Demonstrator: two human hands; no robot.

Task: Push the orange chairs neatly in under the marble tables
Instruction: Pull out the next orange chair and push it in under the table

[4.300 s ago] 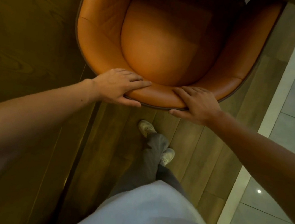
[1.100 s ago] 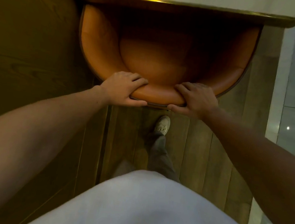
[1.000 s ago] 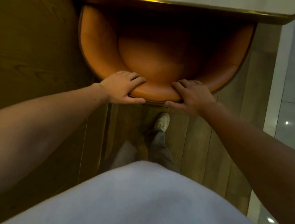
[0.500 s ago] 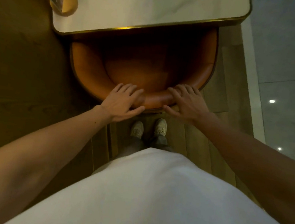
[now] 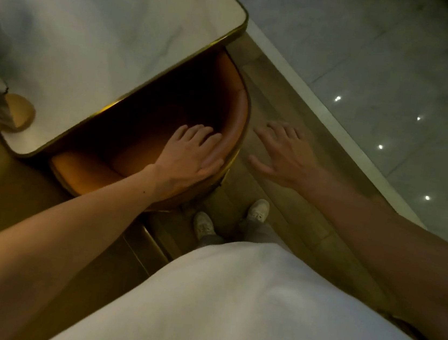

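Observation:
An orange leather tub chair [image 5: 84, 169] sits with most of its seat under a white marble table [image 5: 107, 28] edged in brass. Only its curved backrest sticks out past the table edge. My left hand [image 5: 190, 160] lies flat on top of the backrest, fingers loosely spread and not curled round it. My right hand [image 5: 284, 154] hovers over the wooden floor just right of the chair, fingers apart, holding nothing and clear of the backrest.
A round wooden stand [image 5: 18, 113] holding a clear sign sits at the table's near left corner. Wood panelling [image 5: 2, 199] runs along the left. A pale kerb [image 5: 336, 121] divides the wooden floor from glossy grey tiles on the right. My feet [image 5: 228, 221] stand just behind the chair.
The chair has slid in under the table. My right hand has come off the backrest and moved right. My left hand has flattened on the rim. My view has swung to the right.

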